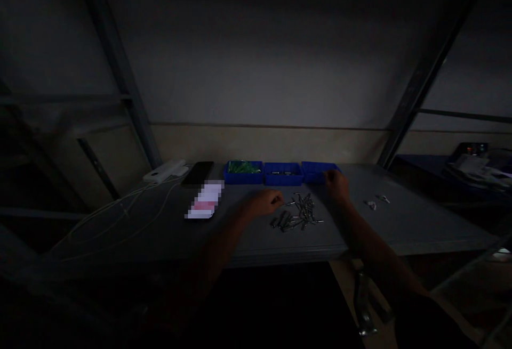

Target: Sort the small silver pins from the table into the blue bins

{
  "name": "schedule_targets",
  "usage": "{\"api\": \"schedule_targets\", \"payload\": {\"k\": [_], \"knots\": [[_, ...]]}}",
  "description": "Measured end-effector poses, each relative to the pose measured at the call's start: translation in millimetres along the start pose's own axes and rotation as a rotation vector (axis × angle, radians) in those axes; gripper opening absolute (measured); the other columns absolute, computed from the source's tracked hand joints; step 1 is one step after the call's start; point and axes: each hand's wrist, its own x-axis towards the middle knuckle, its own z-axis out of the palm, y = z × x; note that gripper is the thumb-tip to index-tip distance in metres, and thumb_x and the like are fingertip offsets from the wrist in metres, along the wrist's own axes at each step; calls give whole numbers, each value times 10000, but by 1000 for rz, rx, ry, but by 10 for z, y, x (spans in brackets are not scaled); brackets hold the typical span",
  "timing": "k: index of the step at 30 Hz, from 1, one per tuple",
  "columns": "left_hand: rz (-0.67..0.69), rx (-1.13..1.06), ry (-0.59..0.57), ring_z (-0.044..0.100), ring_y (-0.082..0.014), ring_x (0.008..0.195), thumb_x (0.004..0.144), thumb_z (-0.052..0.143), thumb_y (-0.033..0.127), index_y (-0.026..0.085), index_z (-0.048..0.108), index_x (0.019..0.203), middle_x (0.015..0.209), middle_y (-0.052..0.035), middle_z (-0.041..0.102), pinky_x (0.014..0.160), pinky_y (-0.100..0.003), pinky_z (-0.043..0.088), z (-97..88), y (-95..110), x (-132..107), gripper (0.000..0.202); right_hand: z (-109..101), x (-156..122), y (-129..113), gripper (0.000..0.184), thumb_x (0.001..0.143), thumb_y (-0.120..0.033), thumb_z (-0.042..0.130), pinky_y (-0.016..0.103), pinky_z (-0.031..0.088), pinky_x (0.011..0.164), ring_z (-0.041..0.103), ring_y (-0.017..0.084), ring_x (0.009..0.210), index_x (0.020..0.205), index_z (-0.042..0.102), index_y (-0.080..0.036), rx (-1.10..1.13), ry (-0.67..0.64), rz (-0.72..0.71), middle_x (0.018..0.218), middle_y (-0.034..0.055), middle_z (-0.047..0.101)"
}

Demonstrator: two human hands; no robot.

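Observation:
A loose pile of metal screws lies on the grey shelf top, with a few short cylindrical pieces at its near left. My left hand is at the pile's left edge, its fingers closed in a pinch. A single screw sticks out at those fingertips. Over the front of the right blue bin, my right hand has its fingers pinched together. Whatever they hold, if anything, is too dark to make out. The middle blue bin contains some metal pieces.
Green items fill the left blue bin. Farther left are a lit phone, a dark phone and a white power strip with cables. Small white pieces lie at right. Metal posts flank the shelf.

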Motion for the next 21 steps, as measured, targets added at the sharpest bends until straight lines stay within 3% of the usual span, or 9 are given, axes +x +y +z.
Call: {"api": "schedule_targets", "payload": {"k": [5, 13, 21], "knots": [[13, -3, 3, 589, -123, 714, 807, 487, 216, 134, 613, 901, 826, -43, 669, 619, -193, 412, 20, -25, 7, 178, -5, 22, 109, 357, 871, -373, 389, 307, 385, 681, 593, 244, 809, 951, 605, -101, -45, 31, 143, 904, 163, 652], [17, 2, 3, 590, -122, 722, 807, 486, 219, 134, 609, 898, 838, -45, 670, 625, -192, 411, 29, -41, 19, 175, -27, -9, 94, 417, 867, -461, 385, 312, 374, 653, 589, 249, 798, 988, 624, -142, -78, 35, 244, 883, 155, 647], [23, -18, 6, 586, -128, 706, 805, 485, 228, 136, 608, 895, 820, -42, 667, 611, -196, 405, 50, -63, 23, 178, -49, -4, 18, 449, 869, -469, 394, 288, 352, 620, 584, 222, 738, 958, 639, -104, -85, 59, 225, 859, 162, 660]]}}
